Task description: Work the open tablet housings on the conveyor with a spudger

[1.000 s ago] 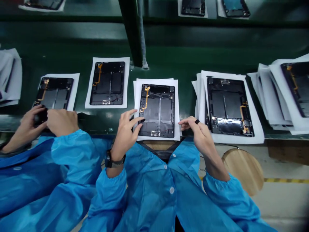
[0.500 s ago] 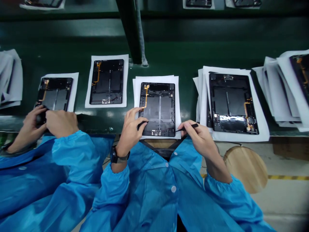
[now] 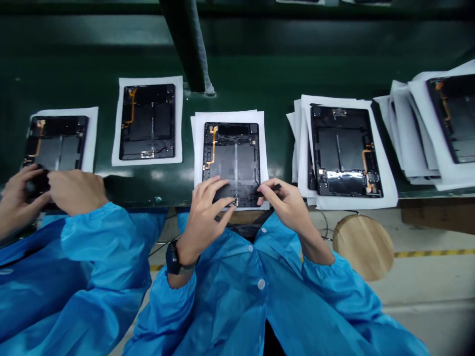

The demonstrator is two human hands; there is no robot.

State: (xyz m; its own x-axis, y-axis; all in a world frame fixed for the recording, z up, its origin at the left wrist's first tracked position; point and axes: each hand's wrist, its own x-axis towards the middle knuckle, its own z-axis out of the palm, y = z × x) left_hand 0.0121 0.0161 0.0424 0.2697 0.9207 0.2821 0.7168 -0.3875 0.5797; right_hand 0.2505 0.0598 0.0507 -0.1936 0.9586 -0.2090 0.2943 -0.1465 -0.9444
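And here's the opened tablet (image 3: 226, 160), back off, an orange flex cable (image 3: 213, 148) down its left side, lying on white sheets (image 3: 198, 143) at the near edge of the green counter (image 3: 163, 185)! The left hand (image 3: 202, 215) spreads its fingers over the lower left; whether the tips grip anything, I can't tell. Over at the lower right corner, the right hand (image 3: 287, 205) pinches a slim black tool (image 3: 275, 187). Another opened tablet (image 3: 343, 151) sits right of it, and a co-worker's hands (image 3: 76, 190) are busy far left!
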